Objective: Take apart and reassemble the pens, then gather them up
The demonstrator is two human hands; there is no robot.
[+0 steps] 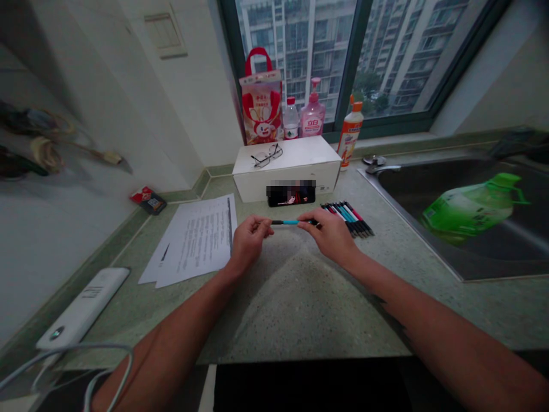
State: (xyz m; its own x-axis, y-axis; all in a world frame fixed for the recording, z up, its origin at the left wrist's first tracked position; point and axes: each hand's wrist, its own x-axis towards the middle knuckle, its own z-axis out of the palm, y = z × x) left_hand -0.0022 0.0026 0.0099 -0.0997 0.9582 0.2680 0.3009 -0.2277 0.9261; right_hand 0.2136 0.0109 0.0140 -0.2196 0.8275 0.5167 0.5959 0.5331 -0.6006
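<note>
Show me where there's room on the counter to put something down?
The counter is bare in front of both hands, between the papers and the sink. Behind the hands it is crowded: pens, phone and box.

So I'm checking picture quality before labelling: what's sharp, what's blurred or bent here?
Head view: both hands, left hand and right hand, and the pen read clearly; the green bottle in the sink smears near the edge, the window frame leans from lens distortion, the phone is partly pixelated, and daylight is dim.
</note>
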